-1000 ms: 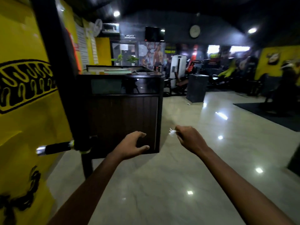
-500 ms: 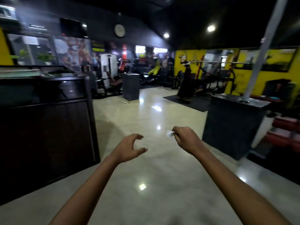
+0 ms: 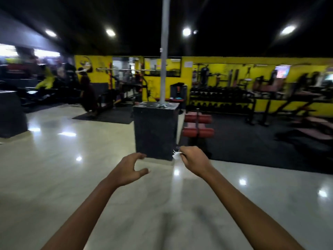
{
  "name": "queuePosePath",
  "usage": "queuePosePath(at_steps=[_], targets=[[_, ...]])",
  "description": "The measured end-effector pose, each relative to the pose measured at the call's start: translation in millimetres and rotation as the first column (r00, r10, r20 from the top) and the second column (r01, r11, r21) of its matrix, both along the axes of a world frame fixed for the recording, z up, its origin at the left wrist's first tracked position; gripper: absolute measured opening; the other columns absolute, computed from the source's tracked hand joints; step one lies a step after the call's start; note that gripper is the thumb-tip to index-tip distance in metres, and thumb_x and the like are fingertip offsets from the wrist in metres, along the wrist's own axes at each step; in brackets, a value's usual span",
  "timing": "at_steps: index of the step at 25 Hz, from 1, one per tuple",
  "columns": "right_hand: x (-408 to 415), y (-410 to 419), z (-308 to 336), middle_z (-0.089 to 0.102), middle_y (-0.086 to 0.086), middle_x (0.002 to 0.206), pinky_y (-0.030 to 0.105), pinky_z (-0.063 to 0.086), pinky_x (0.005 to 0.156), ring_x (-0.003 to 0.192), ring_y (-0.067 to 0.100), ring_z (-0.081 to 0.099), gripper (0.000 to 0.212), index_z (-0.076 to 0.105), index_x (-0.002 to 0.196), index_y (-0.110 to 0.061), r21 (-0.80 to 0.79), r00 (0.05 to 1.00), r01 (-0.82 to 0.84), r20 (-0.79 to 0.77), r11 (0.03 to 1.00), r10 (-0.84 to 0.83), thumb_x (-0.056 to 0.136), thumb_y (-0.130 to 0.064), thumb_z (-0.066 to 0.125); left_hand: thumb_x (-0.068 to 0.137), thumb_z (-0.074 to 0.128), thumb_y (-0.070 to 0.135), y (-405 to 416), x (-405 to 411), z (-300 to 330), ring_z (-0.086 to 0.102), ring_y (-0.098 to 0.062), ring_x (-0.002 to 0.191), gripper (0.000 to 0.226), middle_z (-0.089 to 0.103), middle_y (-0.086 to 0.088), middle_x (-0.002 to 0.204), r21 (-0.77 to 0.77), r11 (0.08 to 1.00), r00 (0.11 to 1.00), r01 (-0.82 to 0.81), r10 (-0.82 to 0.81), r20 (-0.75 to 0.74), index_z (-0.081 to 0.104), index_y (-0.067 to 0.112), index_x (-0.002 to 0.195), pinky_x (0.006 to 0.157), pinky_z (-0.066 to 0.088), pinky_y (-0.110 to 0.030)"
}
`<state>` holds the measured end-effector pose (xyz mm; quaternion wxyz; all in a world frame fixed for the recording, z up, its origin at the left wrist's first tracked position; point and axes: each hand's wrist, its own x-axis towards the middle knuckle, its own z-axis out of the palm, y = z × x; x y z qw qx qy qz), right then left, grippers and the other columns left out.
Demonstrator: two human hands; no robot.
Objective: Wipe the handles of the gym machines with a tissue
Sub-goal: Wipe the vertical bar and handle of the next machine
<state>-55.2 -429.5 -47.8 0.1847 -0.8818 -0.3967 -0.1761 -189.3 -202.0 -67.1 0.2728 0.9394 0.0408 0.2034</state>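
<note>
— So, the fingers?
— Right hand (image 3: 193, 161) pinched a white tissue (image 3: 176, 154), fingers curled round it. Left hand (image 3: 130, 169) held nothing, fingers loosely spread and bent.
— Beyond them?
— I noted glossy floor (image 3: 72, 177), then a dark pedestal (image 3: 155, 130) bearing a grey pole (image 3: 164, 51); machines blurred.

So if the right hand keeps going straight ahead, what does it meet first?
Most likely the dark pedestal under the grey pole: the right hand, holding the tissue, points at its near right corner. Depth is unclear.

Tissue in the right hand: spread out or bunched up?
Bunched. The right hand grips the tissue with curled fingers; only a small crumpled white tuft shows.
</note>
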Motion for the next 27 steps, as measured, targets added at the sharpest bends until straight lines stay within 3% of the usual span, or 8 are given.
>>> queuePosePath(at_steps=[3,6,8,10,14,17,22,27], targets=[[15,-44,1,0.065,0.009,0.084,0.042,0.048,0.063,0.077,0.03,0.06,0.01,0.057,0.087,-0.009,0.023,0.982,0.188,0.006,0.982,-0.188,0.088,-0.013,0.048,0.079,0.074,0.039,-25,54,10,0.053,-0.006,0.114,0.061,0.058,0.004,0.128,0.019,0.977,0.977,0.211,-0.21,-0.04,0.053,0.017,0.132,0.092,0.038,-0.017],[12,-83,3,0.064,0.01,0.081,0.039,0.047,0.06,0.074,0.03,0.058,0.01,0.057,0.086,-0.008,0.03,0.963,0.269,0.008,0.963,-0.27,0.088,-0.012,0.049,0.071,0.07,0.056,-48,83,14,0.055,-0.007,0.113,0.073,0.059,0.006,0.124,-0.023,0.95,0.95,0.312,-0.313,-0.023,0.052,0.019,0.132,0.096,0.044,-0.024],[10,-129,1,0.063,0.012,0.08,0.039,0.045,0.058,0.072,0.032,0.057,0.008,0.056,0.083,-0.008,0.055,0.915,0.404,-0.008,0.913,-0.404,0.087,-0.011,0.049,0.074,0.072,0.051,-89,116,12,0.053,-0.008,0.115,0.069,0.057,0.008,0.125,-0.007,0.901,0.899,0.435,-0.434,-0.047,0.051,0.02,0.133,0.099,0.043,-0.028],[7,-181,-1,0.064,0.012,0.08,0.04,0.046,0.06,0.073,0.032,0.058,0.01,0.057,0.083,-0.008,0.082,0.849,0.527,-0.01,0.846,-0.528,0.086,-0.012,0.049,0.079,0.074,0.041,-137,142,10,0.052,-0.009,0.117,0.063,0.056,0.007,0.126,0.004,0.84,0.839,0.543,-0.542,-0.055,0.05,0.02,0.133,0.099,0.04,-0.026],[-5,-271,-7,0.065,0.013,0.081,0.041,0.049,0.062,0.074,0.032,0.06,0.013,0.06,0.087,-0.008,0.094,0.732,0.68,-0.02,0.728,-0.681,0.087,-0.016,0.05,0.078,0.073,0.046,-230,187,3,0.051,-0.008,0.118,0.062,0.056,0.01,0.125,-0.003,0.734,0.733,0.679,-0.679,-0.034,0.051,0.024,0.131,0.1,0.04,-0.026],[-19,-342,-7,0.065,0.012,0.077,0.04,0.049,0.06,0.071,0.03,0.061,0.032,0.059,0.083,-0.007,0.118,0.646,0.76,-0.038,0.639,-0.762,0.086,-0.032,0.04,0.078,0.074,0.044,-310,207,2,0.051,-0.005,0.116,0.062,0.056,0.009,0.125,-0.022,0.634,0.634,0.773,-0.773,-0.005,0.053,0.02,0.131,0.098,0.039,-0.023],[-55,-435,-3,0.066,0.015,0.076,0.038,0.047,0.059,0.07,0.032,0.061,0.012,0.062,0.085,-0.003,0.105,0.485,0.869,0.001,0.483,-0.874,0.086,-0.008,0.051,0.078,0.074,0.044,-428,221,5,0.053,-0.005,0.115,0.059,0.058,0.009,0.124,-0.045,0.451,0.452,0.891,-0.892,0.002,0.054,0.022,0.128,0.097,0.041,-0.024],[-116,-516,-8,0.067,0.013,0.078,0.037,0.047,0.06,0.075,0.036,0.062,0.02,0.062,0.085,-0.011,0.098,0.235,0.967,0.018,0.236,-0.972,0.083,-0.02,0.044,0.079,0.073,0.044,-545,213,1,0.052,-0.006,0.116,0.058,0.057,0.007,0.127,-0.022,0.233,0.233,0.972,-0.972,-0.004,0.055,0.02,0.128,0.096,0.04,-0.022]])
